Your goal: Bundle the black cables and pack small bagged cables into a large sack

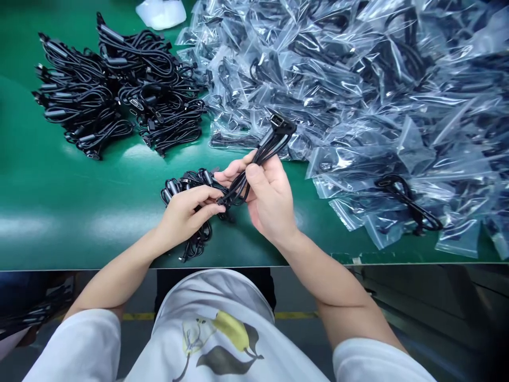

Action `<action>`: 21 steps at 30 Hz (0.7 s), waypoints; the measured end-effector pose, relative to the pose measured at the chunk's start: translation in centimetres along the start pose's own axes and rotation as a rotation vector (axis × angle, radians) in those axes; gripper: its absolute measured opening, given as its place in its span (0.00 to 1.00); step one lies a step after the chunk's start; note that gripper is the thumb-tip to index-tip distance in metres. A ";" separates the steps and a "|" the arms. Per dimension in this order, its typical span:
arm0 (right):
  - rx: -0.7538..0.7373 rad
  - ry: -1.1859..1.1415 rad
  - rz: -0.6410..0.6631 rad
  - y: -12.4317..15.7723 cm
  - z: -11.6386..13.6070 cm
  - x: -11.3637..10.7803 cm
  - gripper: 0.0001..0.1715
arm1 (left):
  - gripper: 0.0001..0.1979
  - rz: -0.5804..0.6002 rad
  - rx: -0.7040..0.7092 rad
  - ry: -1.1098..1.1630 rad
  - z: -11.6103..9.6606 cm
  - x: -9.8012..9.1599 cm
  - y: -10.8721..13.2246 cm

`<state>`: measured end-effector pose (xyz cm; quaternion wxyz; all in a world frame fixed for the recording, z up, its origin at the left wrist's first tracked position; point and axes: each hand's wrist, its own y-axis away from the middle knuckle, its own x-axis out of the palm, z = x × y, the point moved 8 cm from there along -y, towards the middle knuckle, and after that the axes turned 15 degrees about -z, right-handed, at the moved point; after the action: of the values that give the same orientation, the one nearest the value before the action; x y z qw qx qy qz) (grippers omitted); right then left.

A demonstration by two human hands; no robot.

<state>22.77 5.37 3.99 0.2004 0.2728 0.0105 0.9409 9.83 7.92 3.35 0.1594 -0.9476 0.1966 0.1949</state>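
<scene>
Holding a looped black cable (267,146) at the dial's centre, you clasp its middle in your right hand (274,199) and pinch its lower end with your left hand (186,209), bagged cables (326,79) apparently done at two o'clock, unbagged bundles (153,58) left at ten.

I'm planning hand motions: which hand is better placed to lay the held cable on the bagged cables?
Probably the right hand: it grips the held cable around its middle and is nearer the bagged cables. The left hand pinches only the cable's lower end, farther from them.
</scene>
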 end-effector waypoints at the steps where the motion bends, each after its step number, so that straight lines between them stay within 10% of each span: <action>1: 0.005 -0.003 0.005 -0.1 0.2 -0.1 0.15 | 0.09 -0.001 -0.001 -0.004 0.0 0.0 0.0; 6: -0.053 0.181 -0.039 -2.5 1.8 -2.6 0.14 | 0.09 -0.030 -0.074 -0.013 0.7 -0.5 -0.5; 10: -0.232 0.793 -0.101 -4.4 2.4 -4.8 0.06 | 0.08 -0.116 -0.177 0.016 1.6 -1.7 -1.0; 17: -0.294 1.657 0.372 -3.4 -2.3 -3.0 0.04 | 0.09 -0.121 -0.200 -0.007 2.0 -2.0 -1.1; 21: -0.472 1.519 0.059 -4.5 1.5 -3.9 0.05 | 0.09 -0.090 -0.235 0.037 2.3 -1.7 -0.8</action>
<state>28.17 7.89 2.70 0.1658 -0.4930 -0.0626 0.8518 8.08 10.01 2.25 0.0521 -0.9711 0.1325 0.1915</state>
